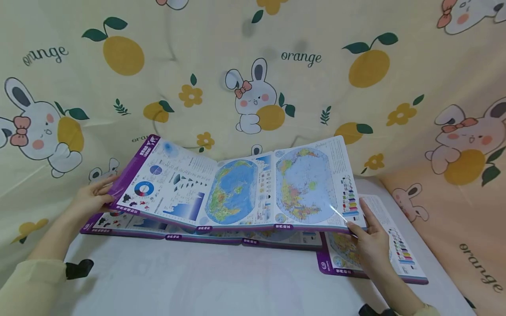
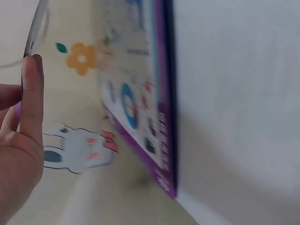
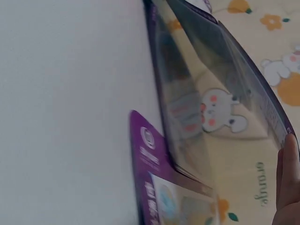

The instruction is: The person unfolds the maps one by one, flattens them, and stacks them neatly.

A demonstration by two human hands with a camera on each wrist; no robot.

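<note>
A fold-out map sheet (image 1: 186, 175) with purple edging, world maps and charts spans between my hands, lifted and tilted above the table. My left hand (image 1: 88, 199) pinches its purple left end. At the lower right corner my right hand (image 1: 371, 241) grips the sheet between thumb and fingers. Underneath lies a similar fold-out map (image 1: 134, 223), mostly covered by the raised one. Another purple-edged map (image 1: 409, 252) lies at the right, partly behind my right hand and forearm. In the right wrist view, the raised sheet's glossy underside (image 3: 211, 47) shows above the table.
The white table (image 1: 197, 281) extends in front of the maps. A cream cloth (image 1: 308, 96) printed with rabbits and oranges hangs behind, and a peach-toned cloth (image 1: 442, 228) borders the right side. Black straps (image 1: 79, 269) sit at the wrists.
</note>
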